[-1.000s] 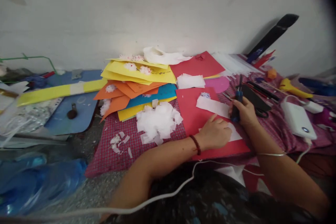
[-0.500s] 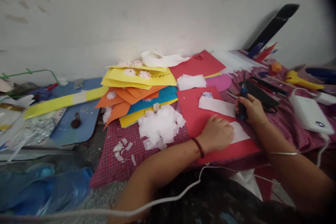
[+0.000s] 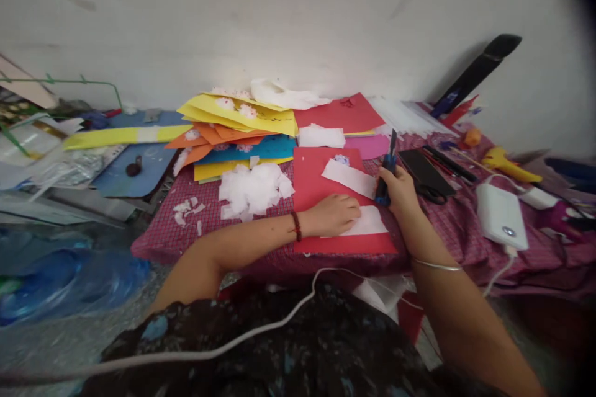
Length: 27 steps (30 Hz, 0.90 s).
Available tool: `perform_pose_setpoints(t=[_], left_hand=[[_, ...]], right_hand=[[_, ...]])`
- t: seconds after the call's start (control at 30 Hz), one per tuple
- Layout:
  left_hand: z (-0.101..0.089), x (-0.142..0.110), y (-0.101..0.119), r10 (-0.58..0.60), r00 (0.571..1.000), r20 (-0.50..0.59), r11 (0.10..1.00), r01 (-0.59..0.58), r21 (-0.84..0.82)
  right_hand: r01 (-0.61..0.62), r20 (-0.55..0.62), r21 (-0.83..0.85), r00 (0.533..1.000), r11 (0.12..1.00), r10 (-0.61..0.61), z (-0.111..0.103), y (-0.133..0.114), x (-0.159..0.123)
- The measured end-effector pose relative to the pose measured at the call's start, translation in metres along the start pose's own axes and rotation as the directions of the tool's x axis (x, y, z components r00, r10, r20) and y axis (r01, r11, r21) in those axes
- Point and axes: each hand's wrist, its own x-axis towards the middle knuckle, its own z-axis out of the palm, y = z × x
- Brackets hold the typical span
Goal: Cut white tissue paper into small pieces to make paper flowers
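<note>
My left hand lies palm down, fingers slightly bent, on a white paper strip that rests on a red sheet. My right hand is closed around a slim blue-and-black tool, held upright, stapler-like in shape; its exact kind is hard to make out. The right end of a second white strip meets the tool's lower part. Just beyond that strip sits a small bluish-white paper tuft. A stack of white paper pieces lies behind the red sheet.
Left of the red sheet are a heap of white paper squares and paper scraps. Yellow, orange and blue sheets are piled behind. Rightward lie a black phone, a white power bank and a yellow glue gun. A white cable crosses my lap.
The camera view has shifted, so the table and hands appear further left. Both hands keep nearly the same places on the red sheet; the tool stays in my right hand.
</note>
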Motion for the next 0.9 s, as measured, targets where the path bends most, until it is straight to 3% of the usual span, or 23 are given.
perform_pose_setpoints(t=[0.2, 0.3, 0.4, 0.47, 0.57, 0.67, 0.9], left_hand=[[0.001, -0.002, 0.007, -0.07, 0.997, -0.031, 0.996, 0.072, 0.055], [0.0, -0.003, 0.008, -0.121, 0.99, -0.076, 0.993, 0.121, 0.004], [-0.002, 0.002, 0.005, -0.224, 0.973, -0.049, 0.97, 0.218, -0.106], [-0.003, 0.007, 0.001, -0.376, 0.926, -0.045, 0.919, 0.366, -0.144], [-0.002, 0.012, 0.0, -0.588, 0.799, -0.129, 0.809, 0.58, -0.094], [0.001, 0.014, 0.008, -0.688, 0.687, -0.234, 0.71, 0.704, -0.019], [0.003, 0.015, 0.016, -0.698, 0.666, -0.265, 0.662, 0.74, 0.117]], right_hand=[[0.041, 0.036, 0.054, 0.998, 0.998, -0.043, 0.001, -0.001, -0.007], [0.084, 0.038, 0.042, 0.996, 0.996, -0.085, 0.003, 0.003, -0.007], [0.098, 0.01, -0.003, 0.995, 0.995, -0.098, 0.006, 0.006, -0.002], [0.104, -0.032, -0.039, 0.994, 0.994, -0.105, 0.007, 0.007, 0.003], [0.143, -0.1, -0.125, 0.983, 0.982, -0.156, 0.009, 0.007, 0.008], [0.18, -0.093, -0.206, 0.975, 0.962, -0.203, 0.009, 0.006, 0.008], [0.234, -0.022, -0.272, 0.968, 0.933, -0.249, 0.009, 0.011, 0.01]])
